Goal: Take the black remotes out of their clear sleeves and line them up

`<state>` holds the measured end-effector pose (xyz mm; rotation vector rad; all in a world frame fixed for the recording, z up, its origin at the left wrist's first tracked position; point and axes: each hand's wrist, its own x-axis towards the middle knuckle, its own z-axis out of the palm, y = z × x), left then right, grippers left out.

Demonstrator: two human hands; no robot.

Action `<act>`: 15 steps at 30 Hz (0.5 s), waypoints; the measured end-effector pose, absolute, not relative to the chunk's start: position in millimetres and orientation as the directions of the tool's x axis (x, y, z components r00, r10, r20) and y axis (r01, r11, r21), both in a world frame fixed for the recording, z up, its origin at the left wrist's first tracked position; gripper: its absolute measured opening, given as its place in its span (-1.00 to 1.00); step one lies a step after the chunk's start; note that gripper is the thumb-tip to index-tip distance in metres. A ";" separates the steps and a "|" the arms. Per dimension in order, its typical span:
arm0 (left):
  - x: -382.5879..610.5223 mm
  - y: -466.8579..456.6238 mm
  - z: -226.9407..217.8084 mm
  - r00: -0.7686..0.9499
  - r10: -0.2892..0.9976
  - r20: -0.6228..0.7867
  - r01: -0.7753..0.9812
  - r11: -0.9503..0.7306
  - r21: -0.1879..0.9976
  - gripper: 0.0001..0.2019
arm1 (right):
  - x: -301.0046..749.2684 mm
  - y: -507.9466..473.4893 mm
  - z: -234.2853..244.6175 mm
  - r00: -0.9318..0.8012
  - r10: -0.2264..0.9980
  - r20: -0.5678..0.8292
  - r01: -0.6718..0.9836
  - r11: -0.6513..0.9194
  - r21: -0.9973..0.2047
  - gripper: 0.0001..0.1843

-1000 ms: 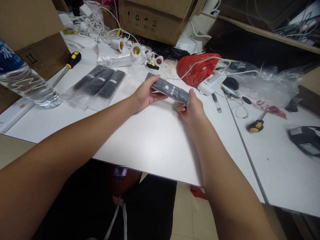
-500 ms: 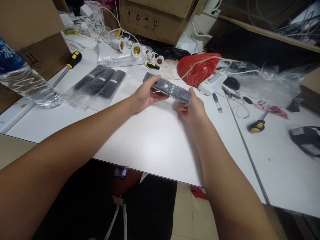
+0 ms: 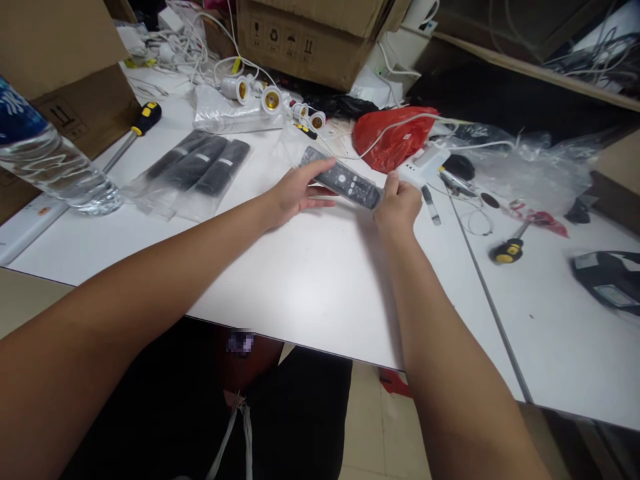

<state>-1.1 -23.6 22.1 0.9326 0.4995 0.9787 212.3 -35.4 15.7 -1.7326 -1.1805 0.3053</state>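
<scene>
A dark remote control (image 3: pixel 345 181) in a clear plastic sleeve is held above the white table, its buttons facing up. My left hand (image 3: pixel 299 192) grips its left part, thumb on top and fingers beneath. At the other end, my right hand (image 3: pixel 399 203) is closed in a pinch at the remote's right tip, seemingly on the sleeve's end. To the left, several dark wrapped remotes (image 3: pixel 200 163) lie side by side in clear bags on the table.
A water bottle (image 3: pixel 55 160) and a screwdriver (image 3: pixel 145 120) are at the left. Behind are lamp sockets (image 3: pixel 271 100), a cardboard box (image 3: pixel 305 43) and a red plastic bag (image 3: pixel 393 137). A white power strip (image 3: pixel 424 167) and another screwdriver (image 3: pixel 507 251) lie to the right.
The remote has tipped so its button face shows more fully. My right hand has shifted slightly right, its fingers now pinched at the end.
</scene>
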 end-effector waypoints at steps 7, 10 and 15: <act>8.6 -21.0 17.1 0.371 0.924 -0.096 -0.536 0.297 0.790 -0.71 | 192.0 -49.7 36.4 0.476 0.764 0.436 0.612 0.069 -0.788 -0.48; 4.8 -9.9 16.3 0.327 0.931 -0.161 -0.621 0.340 0.707 -0.76 | 188.4 -49.0 40.8 0.541 0.819 0.194 0.272 0.048 -0.961 -0.50; -1.9 -1.0 17.9 0.355 0.908 -0.225 -0.689 0.416 0.594 -0.80 | 183.4 -50.3 53.0 0.469 0.876 -0.114 -0.276 0.023 -0.961 -0.56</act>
